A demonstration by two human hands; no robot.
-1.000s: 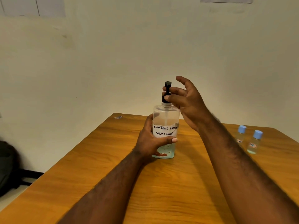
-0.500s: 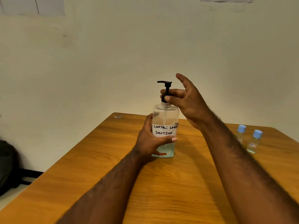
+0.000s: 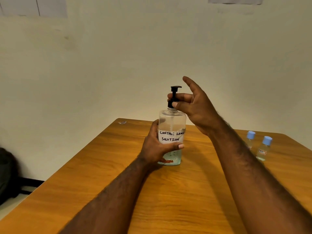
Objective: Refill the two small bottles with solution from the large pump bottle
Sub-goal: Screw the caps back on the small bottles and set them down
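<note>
Now right grip (image 3: 197, 110), pinching the pump (image 3: 174, 91), has turned it; left grip (image 3: 155, 147) clasps the bottle (image 3: 172, 120).

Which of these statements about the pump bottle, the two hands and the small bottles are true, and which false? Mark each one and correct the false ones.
1. The left hand grips the large pump bottle around its label. True.
2. The right hand pinches the black pump at its neck. True.
3. The large pump bottle lies on its side. False: it stands upright on the table.
4. The two small bottles stand on the table to the person's right of the large pump bottle. True.
5. Their blue caps are off. False: both are capped.
</note>
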